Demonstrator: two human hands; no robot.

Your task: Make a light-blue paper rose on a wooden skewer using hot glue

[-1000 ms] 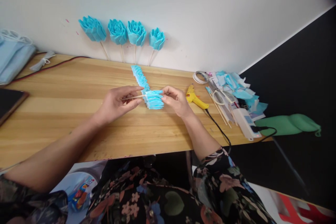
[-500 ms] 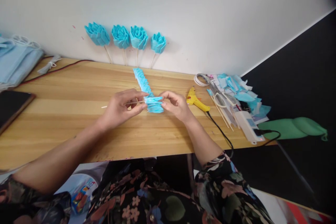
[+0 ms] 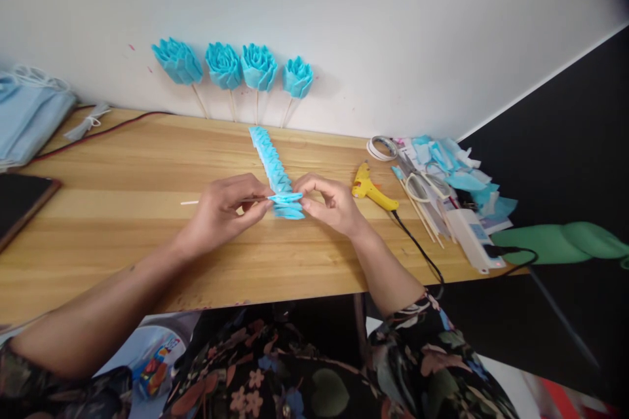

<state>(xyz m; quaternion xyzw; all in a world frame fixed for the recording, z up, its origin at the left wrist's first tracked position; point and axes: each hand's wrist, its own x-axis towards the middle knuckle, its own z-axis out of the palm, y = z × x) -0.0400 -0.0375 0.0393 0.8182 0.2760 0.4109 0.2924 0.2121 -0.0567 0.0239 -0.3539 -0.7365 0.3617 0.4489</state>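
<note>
A thin wooden stick (image 3: 189,202) runs sideways through my left hand (image 3: 230,204), whose fingers pinch it. Its other end lies at the near part of a long pleated blue strip (image 3: 268,156), which looks like folded mask fabric with pointed edges. My right hand (image 3: 328,201) pinches the right edge of the same strip, at the folds around the stick. From there the strip stretches away across the table toward the wall. Several blue fabric flowers (image 3: 223,67) on stick stems lean against the wall behind it.
A yellow glue gun (image 3: 374,188) lies right of my hands, its cord trailing off the table edge. Beyond it are tape (image 3: 382,148), scissors (image 3: 426,187), blue scraps (image 3: 466,173) and a power strip (image 3: 474,242). At left are a phone (image 3: 24,206) and stacked masks (image 3: 32,118).
Both hands have shifted slightly toward me, and the fold at the stick has turned narrower. More of the strip's near part shows between my hands. The view has moved a little.
</note>
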